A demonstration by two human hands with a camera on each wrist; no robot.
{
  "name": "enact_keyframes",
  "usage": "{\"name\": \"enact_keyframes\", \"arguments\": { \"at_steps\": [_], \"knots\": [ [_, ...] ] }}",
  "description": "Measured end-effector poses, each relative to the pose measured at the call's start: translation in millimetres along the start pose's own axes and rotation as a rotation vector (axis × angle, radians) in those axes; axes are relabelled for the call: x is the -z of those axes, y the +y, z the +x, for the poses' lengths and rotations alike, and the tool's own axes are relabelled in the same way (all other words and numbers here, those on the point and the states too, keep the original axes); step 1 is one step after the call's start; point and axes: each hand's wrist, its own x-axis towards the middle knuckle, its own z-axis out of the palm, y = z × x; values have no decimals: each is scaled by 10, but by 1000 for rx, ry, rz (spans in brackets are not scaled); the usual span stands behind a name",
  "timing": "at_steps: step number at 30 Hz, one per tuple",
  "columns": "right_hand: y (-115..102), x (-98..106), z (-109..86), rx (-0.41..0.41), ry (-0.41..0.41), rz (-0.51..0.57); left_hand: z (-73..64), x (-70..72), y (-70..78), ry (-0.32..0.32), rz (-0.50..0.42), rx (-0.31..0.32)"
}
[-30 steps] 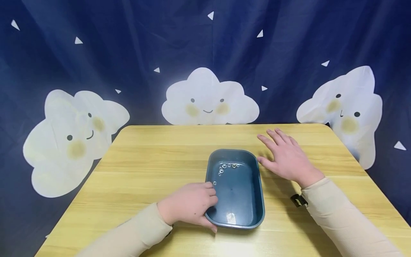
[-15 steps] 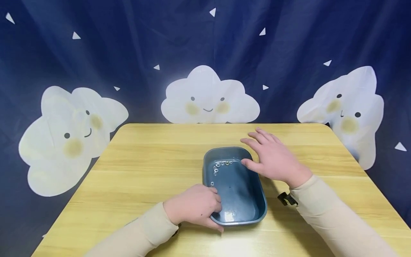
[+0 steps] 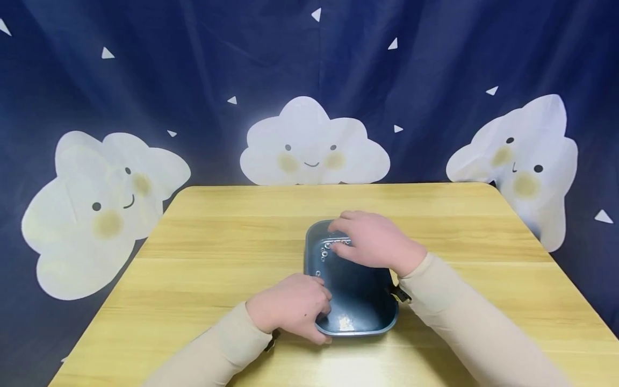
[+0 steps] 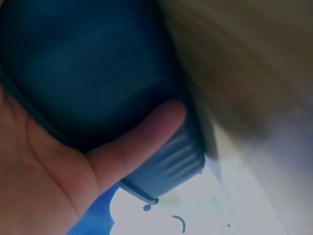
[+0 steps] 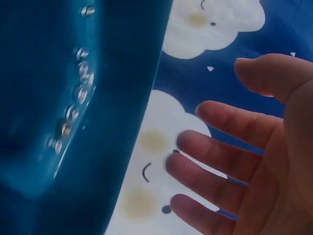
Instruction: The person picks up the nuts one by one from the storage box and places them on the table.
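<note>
A dark blue-grey rectangular plastic bin (image 3: 355, 298) with rounded corners stands on the wooden table. My left hand (image 3: 292, 306) grips its near left corner, fingers over the rim inside and thumb outside; the left wrist view shows the thumb (image 4: 139, 139) against the ribbed outer wall. Several small shiny ring-shaped metal nuts (image 3: 324, 253) lie along the bin's far and left inner edges, one of them brassy in the right wrist view. Above the bin's far part is my right hand (image 3: 374, 239), holding nothing, its fingers spread and slightly bent. It hides some of the nuts and the far right rim.
The light wooden table (image 3: 232, 242) extends around the bin on every side. Behind it hangs a dark blue curtain (image 3: 208, 64) printed with white clouds and small triangles. A black strap (image 3: 400, 293) shows at the right wrist, over the bin's right rim.
My right hand has moved left from beside the bin to over its far end. My left hand keeps its hold on the near left corner. The nuts stay along the same edges.
</note>
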Motion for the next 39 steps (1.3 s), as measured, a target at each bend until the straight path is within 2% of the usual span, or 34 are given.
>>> {"name": "enact_keyframes", "arguments": {
  "at_steps": [3,7,11,19,26,33,39],
  "knots": [
    [-63,-67,99,-18,-77,-3,4,16,-3,-14,-5,9],
    [-116,-280,204,-17,-200,-21,-1,24,-7,-32,-13,16],
    [-153,-490,238,21,-253,-47,-5,20,0,-39,-12,25],
    [-164,-670,218,42,-271,-49,-5,-3,19,-17,22,16],
    [-158,-770,253,52,-316,-35,-26,-16,16,-7,8,37],
    [-135,-808,244,75,-356,2,-30,-22,16,6,7,20],
    [-130,-784,231,82,-354,-3,-8,-32,-3,38,5,-3]
  ]
}}
